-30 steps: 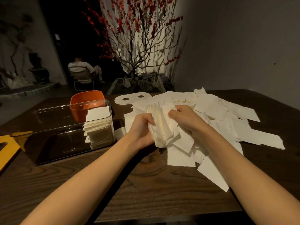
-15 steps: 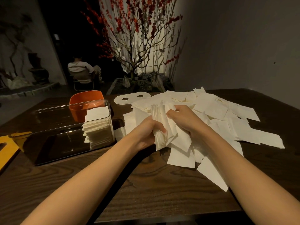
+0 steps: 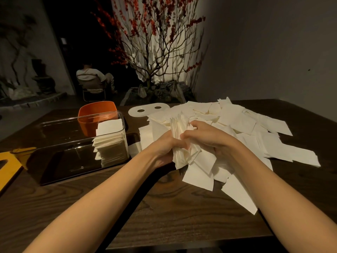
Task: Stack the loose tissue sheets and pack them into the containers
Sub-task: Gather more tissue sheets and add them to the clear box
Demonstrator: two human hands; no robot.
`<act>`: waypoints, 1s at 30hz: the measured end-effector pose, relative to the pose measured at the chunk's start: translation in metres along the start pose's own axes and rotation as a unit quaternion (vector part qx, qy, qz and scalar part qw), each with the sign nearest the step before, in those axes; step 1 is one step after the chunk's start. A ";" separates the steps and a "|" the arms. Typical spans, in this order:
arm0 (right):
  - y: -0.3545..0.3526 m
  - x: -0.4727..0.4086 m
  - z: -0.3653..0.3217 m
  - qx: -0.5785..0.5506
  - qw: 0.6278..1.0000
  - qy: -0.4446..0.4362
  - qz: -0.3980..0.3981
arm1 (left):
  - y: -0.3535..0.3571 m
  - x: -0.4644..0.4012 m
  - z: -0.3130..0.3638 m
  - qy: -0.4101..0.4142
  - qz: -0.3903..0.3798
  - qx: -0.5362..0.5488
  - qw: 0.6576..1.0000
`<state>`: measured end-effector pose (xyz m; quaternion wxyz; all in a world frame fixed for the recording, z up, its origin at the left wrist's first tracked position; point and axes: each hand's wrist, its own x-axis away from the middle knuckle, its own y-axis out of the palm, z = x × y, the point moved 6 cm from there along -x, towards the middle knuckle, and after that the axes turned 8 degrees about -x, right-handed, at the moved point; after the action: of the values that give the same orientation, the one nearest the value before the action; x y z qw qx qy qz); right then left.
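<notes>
Student: What is showing of the person's body in the head view?

Instructor: Two forearms are entering from the lower edge. The left forearm (image 3: 102,194) and the right forearm (image 3: 269,194) are both appearing bare from the frame's bottom up to the wrist; no sleeve, cuff or glove is covering either one.

Student: Is anything being worn at the wrists or on the fingers?

Instructor: Nothing is showing there. The left hand (image 3: 165,149) and the right hand (image 3: 207,138) are appearing bare too, and the dim room lighting is keeping finer detail, such as the nails, from being told.
</notes>
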<state>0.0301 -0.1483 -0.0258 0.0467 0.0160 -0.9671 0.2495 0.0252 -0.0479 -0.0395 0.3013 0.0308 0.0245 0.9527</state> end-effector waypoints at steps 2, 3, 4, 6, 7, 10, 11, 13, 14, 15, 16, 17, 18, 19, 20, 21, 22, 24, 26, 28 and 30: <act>0.000 -0.001 0.001 -0.007 1.000 -0.008 0.000 | 0.001 0.001 0.000 -0.009 0.004 -0.007 1.000; 0.000 -0.001 0.001 -0.012 1.000 -0.009 0.001 | 0.001 0.002 -0.001 -0.017 0.007 -0.003 1.000; 0.000 -0.001 0.002 -0.018 1.000 -0.010 0.003 | 0.002 0.003 -0.001 -0.028 0.009 0.011 1.000; -0.002 -0.002 0.005 -0.025 1.000 0.000 0.011 | 0.003 0.005 -0.001 -0.056 0.005 0.070 0.996; -0.003 -0.002 0.007 -0.029 0.999 0.011 0.013 | 0.002 0.006 -0.002 -0.066 -0.001 0.101 0.993; -0.003 -0.002 0.011 -0.052 0.998 0.043 0.012 | -0.001 0.006 -0.003 -0.080 -0.008 0.158 0.984; -0.004 -0.002 0.012 -0.053 0.997 0.053 0.011 | -0.002 0.006 -0.004 -0.085 -0.002 0.166 0.983; -0.005 0.000 0.012 -0.055 0.997 0.058 0.009 | -0.004 0.006 -0.006 -0.091 0.007 0.188 0.978; -0.006 0.000 0.011 -0.057 0.997 0.055 0.007 | -0.006 0.005 -0.007 -0.093 0.012 0.198 0.976; -0.006 0.002 0.009 -0.059 0.997 0.050 0.004 | -0.008 0.004 -0.008 -0.099 0.023 0.201 0.974; -0.006 0.004 0.008 -0.059 0.997 0.043 0.001 | -0.010 0.003 -0.009 -0.105 0.032 0.199 0.974; -0.007 0.005 0.006 -0.056 0.998 0.035 0.000 | -0.012 0.003 -0.009 -0.111 0.043 0.193 0.974; -0.007 0.006 0.005 -0.052 0.998 0.023 0.002 | -0.013 0.004 -0.008 -0.118 0.056 0.183 0.974; -0.006 0.007 0.003 -0.045 0.999 0.009 0.004 | -0.013 0.004 -0.008 -0.125 0.068 0.167 0.976; -0.005 0.008 0.001 -0.035 0.999 -0.005 0.006 | -0.013 0.005 -0.007 -0.131 0.077 0.146 0.977; -0.003 0.008 0.000 -0.025 1.000 -0.017 0.007 | -0.014 0.005 -0.007 -0.137 0.088 0.128 0.978; -0.001 0.008 -0.001 -0.015 1.000 -0.026 0.006 | -0.013 0.007 -0.006 -0.140 0.095 0.116 0.979; 0.002 0.009 -0.004 -0.013 0.999 -0.035 -0.006 | -0.014 0.006 -0.007 -0.140 0.101 0.105 0.979; 0.003 0.010 -0.007 -0.024 0.999 -0.034 -0.019 | -0.013 0.005 -0.007 -0.130 0.090 0.119 0.980; 0.002 0.010 -0.007 -0.029 0.999 -0.029 -0.024 | -0.013 0.003 -0.008 -0.124 0.082 0.140 0.979; -0.001 0.012 -0.006 -0.022 0.999 -0.022 -0.015 | -0.015 0.002 -0.008 -0.126 0.081 0.139 0.979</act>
<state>0.0188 -0.1463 -0.0191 0.0290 0.0351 -0.9728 0.2271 0.0315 -0.0349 -0.0488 0.2169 0.1939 0.1162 0.9497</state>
